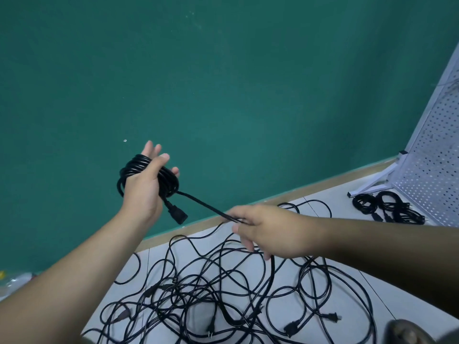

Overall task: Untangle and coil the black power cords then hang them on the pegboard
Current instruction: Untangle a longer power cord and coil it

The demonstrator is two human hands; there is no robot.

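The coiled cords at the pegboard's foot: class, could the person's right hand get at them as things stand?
Probably not yet. The right hand pinches the cord running to the coil on the left hand, and the coiled cords lie beyond it; nothing blocks the floor between.

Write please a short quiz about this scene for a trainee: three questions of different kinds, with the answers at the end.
1. True or false: the coil is wound round the right hand.
2. Relative to the pegboard, the bundled cords are: A hanging on it; B on the floor at its foot; C behind it.
3. What dangles just below the left hand?
Key: 1 false, it is round the left hand; 2 B; 3 the connector of the cord.
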